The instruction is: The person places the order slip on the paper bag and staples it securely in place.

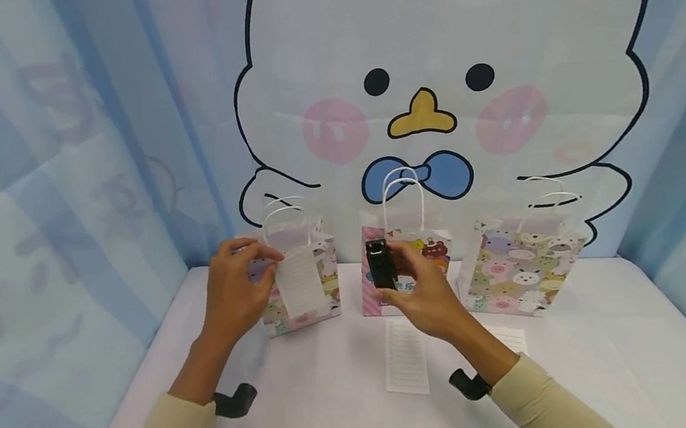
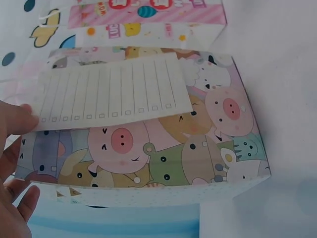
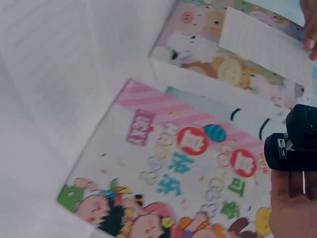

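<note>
Reaching forward, the left hand (image 1: 235,286) pinches a lined card (image 1: 301,288) before the leftmost bag (image 1: 329,269); the right hand (image 1: 425,297) grips what seems a black stapler (image 1: 381,266). Blue-and-white curtains (image 1: 32,190) flank the white tabletop (image 1: 330,420).

We face forward and down from the head; closer, both wrist views share the card (image 2: 114,91), right view's 2 o'clock.

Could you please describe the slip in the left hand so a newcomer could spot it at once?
Start at the big chick backdrop and find the leftmost bag below. In front of that bag, the left hand pinches a white lined slip. It alone is held up; the other slips lie on the table.
</note>
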Available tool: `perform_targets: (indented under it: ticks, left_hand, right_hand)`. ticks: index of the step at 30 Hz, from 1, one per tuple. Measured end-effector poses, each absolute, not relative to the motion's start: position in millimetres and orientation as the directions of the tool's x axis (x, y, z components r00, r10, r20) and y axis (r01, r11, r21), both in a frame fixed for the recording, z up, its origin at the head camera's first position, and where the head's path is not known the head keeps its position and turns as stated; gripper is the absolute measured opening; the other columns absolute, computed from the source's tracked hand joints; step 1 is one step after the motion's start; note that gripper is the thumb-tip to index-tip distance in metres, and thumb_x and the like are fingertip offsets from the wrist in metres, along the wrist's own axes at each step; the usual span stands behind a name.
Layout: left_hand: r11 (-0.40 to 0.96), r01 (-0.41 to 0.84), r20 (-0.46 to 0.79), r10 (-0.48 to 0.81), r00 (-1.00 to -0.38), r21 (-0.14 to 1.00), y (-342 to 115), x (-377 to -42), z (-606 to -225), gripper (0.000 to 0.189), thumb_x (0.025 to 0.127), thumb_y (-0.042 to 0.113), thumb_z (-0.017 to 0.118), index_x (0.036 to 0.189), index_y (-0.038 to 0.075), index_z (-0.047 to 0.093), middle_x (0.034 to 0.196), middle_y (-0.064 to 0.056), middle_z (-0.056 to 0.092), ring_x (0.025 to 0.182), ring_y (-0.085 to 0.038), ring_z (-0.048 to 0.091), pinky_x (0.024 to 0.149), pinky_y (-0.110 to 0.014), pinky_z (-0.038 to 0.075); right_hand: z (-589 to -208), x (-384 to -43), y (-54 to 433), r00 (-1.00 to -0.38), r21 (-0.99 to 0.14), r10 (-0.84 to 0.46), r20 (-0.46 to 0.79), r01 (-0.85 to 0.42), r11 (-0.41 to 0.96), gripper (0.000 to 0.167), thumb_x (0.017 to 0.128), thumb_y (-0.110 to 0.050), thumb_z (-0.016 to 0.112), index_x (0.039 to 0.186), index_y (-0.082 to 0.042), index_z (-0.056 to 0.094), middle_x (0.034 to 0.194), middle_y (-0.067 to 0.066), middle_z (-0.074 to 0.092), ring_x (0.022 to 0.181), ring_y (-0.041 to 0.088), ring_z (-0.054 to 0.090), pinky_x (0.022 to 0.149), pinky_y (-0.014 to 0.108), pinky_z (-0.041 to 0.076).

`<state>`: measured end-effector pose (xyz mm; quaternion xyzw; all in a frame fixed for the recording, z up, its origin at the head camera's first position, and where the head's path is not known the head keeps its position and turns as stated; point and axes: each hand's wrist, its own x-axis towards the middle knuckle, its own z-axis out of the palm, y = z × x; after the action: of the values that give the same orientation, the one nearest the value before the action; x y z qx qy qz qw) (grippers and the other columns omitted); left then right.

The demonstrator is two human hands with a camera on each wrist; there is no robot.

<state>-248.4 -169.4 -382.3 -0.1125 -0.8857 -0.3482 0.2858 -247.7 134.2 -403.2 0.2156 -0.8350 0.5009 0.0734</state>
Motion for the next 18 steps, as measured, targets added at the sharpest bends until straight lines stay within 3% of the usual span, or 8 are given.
perform_targets:
  ticks: [7, 18]
  left_hand:
    - [0.73, 0.433, 0.634, -0.001, -0.773, 0.529, -171.8, -246.2, -379.3, 0.017, 0.09, -0.003, 0.078, 0.102, 0.008, 0.081, 0.111, -0.014, 0.078, 0.132, -0.04, 0.058, 0.111, -0.069, 0.041]
    - [0.768, 0.484, 0.775, -0.027, -0.631, 0.42, -182.6, -235.6, -357.8, 0.012, 0.089, 0.001, 0.08, 0.1, 0.006, 0.08, 0.104, -0.015, 0.079, 0.126, -0.041, 0.056, 0.11, -0.07, 0.036]
  right_hand:
    - [-426.5, -236.9, 159.9, -0.931, -0.789, -0.241, 0.273, -0.36, 0.498, 0.074, 0.09, -0.016, 0.085, 0.155, -0.016, 0.048, 0.14, 0.011, 0.066, 0.128, 0.032, 0.067, 0.111, 0.054, 0.053]
    - [-448.6, -218.9, 194.8, -0.979, -0.763, -0.151, 0.137, -0.202, 0.614, 0.083, 0.089, -0.02, 0.086, 0.161, -0.022, 0.045, 0.148, 0.013, 0.064, 0.132, 0.034, 0.063, 0.111, 0.056, 0.052]
